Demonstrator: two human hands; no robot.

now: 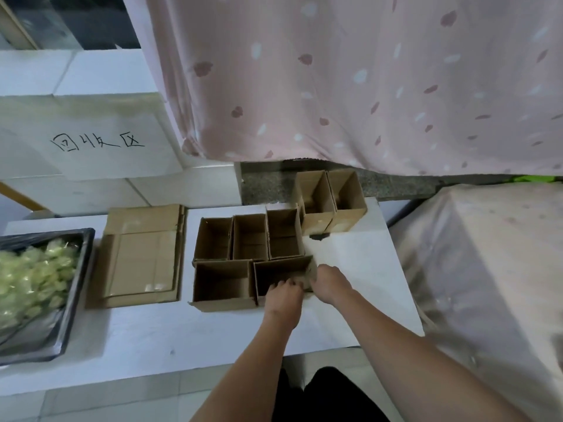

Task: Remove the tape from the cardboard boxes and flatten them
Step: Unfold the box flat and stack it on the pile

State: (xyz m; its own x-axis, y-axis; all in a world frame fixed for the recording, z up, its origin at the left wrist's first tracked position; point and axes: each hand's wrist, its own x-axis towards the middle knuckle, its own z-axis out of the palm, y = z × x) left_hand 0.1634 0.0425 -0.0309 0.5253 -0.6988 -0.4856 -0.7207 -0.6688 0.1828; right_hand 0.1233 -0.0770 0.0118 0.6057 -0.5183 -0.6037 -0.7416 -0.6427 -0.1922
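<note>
Several open brown cardboard boxes stand on the white table (182, 336). The front right box (281, 272) is the one both hands hold. My left hand (285, 295) grips its near wall, fingers curled over the rim into the box. My right hand (329, 281) holds the box's right side at the near corner. Beside it stands another open box (224, 281). A row of three boxes (249, 237) is behind, and two more boxes (330, 202) stand at the back right. A stack of flattened cardboard (143, 254) lies to the left.
A black-lined bin (77, 287) with crumpled pale tape sits at the far left. A white block with a handwritten paper label (97, 141) stands behind. A pink patterned curtain (350, 80) hangs at the back, and a cloth-covered object (487, 254) is on the right.
</note>
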